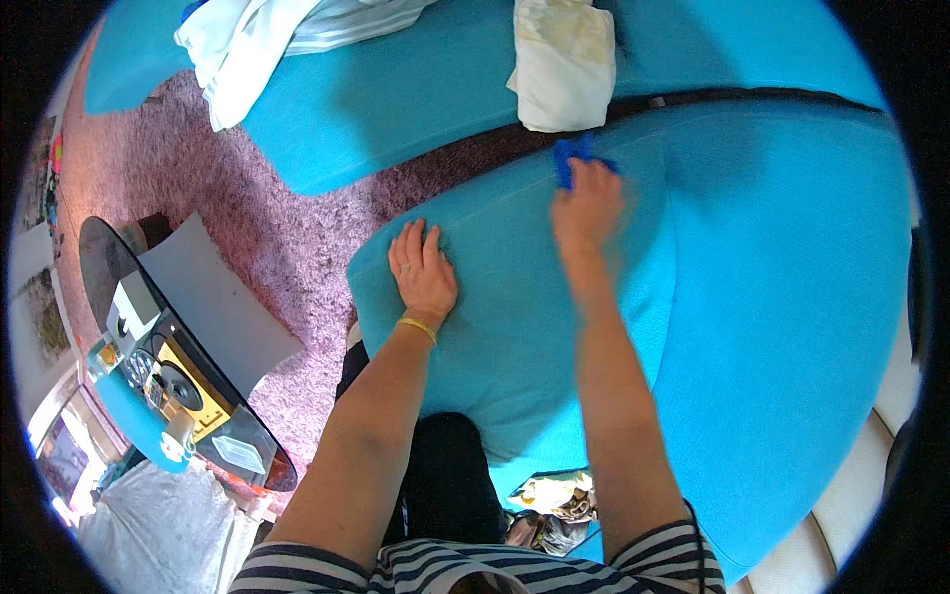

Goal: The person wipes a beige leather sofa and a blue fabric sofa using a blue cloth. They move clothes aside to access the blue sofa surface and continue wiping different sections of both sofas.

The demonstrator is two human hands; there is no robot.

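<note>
My left hand (424,272) lies flat on the turquoise upholstered seat (515,327), fingers spread, with a ring and a yellow wristband showing. Farther out and to the right, my right hand (590,210) is closed on a dark-blue object (566,161) near the seat's far edge. Short blue parts stick out past the fingers; the grip and motion blur hide its exact kind. Just beyond it, a folded cream-white cloth (564,69) hangs over the edge of the second turquoise seat (416,109).
White striped fabric (297,35) drapes over the far seat at the upper left. A dark gap separates the two seats. Pinkish carpet (307,238) covers the floor at left, beside a dark oval table (262,450) with a yellow device (193,386). Crumpled fabrics (554,510) lie near my body.
</note>
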